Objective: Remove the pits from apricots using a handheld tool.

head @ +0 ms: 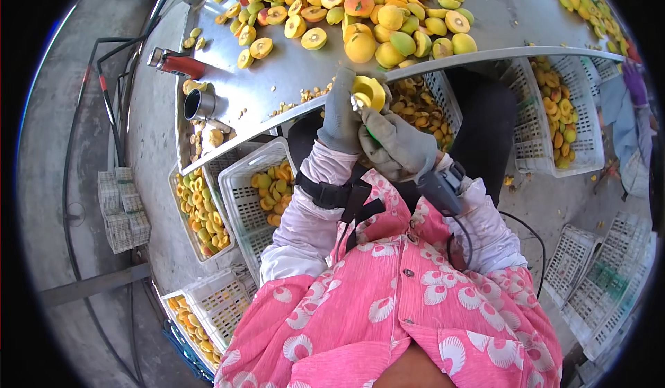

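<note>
My left hand (343,115), in a grey glove, grips a halved yellow peach (370,92) just off the edge of the metal table (249,97). Against the lower side of the peach, my right hand (402,141), also gloved, holds a small tool whose shiny tip (358,102) touches the fruit; its handle is mostly hidden in the fingers. Beyond both hands lies a heap of whole and halved peaches (358,4) on the table. Small pits or scraps (306,95) lie along the near edge.
A red flask (179,65) and an open steel cup (199,105) stand at the table's left. White plastic crates of peach halves sit below, at left (254,206), under the edge (447,94) and at right (587,149). At far right is another person's purple-gloved hand (634,81).
</note>
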The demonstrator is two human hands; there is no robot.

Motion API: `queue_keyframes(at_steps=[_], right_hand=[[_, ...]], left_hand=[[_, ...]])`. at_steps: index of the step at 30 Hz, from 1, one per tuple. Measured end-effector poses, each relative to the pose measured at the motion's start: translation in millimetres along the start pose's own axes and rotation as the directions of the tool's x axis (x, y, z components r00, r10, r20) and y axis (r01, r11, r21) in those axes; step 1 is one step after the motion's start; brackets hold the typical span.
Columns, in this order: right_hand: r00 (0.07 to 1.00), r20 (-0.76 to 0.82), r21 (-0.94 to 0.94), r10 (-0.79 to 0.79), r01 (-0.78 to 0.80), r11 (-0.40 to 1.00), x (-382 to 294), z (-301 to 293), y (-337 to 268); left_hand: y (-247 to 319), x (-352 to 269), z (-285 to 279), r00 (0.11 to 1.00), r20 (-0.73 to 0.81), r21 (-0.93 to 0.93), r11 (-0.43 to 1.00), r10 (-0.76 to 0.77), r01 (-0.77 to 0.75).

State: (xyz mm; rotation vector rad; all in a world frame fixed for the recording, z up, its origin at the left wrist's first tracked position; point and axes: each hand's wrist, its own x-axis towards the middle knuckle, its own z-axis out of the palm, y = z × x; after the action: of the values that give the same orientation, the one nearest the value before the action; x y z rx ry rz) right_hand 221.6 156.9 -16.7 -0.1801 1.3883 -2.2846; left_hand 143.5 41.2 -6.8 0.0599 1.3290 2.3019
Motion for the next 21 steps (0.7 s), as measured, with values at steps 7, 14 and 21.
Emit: queue_keyframes(at_steps=[7, 14, 21], right_hand=[[0.989, -0.149, -0.933, -0.024, -0.132, 0.335, 4, -52, 10], [0.887, -0.422, -0.884, -0.185, -0.358, 0.300, 20, -69, 37], [0.845, -0.480, -0.791, -0.235, -0.301, 0.533, 27, -60, 44]], left_hand=[[-7, -4, -57, 0.962, -0.112, 0.022, 0.969, 0.248, -0.248], [74, -108, -149, 0.533, -0.349, 0.901, 0.119, 0.771, 0.418], [66, -25, -106, 0.739, 0.012, 0.994, 0.072, 0.674, -0.082]])
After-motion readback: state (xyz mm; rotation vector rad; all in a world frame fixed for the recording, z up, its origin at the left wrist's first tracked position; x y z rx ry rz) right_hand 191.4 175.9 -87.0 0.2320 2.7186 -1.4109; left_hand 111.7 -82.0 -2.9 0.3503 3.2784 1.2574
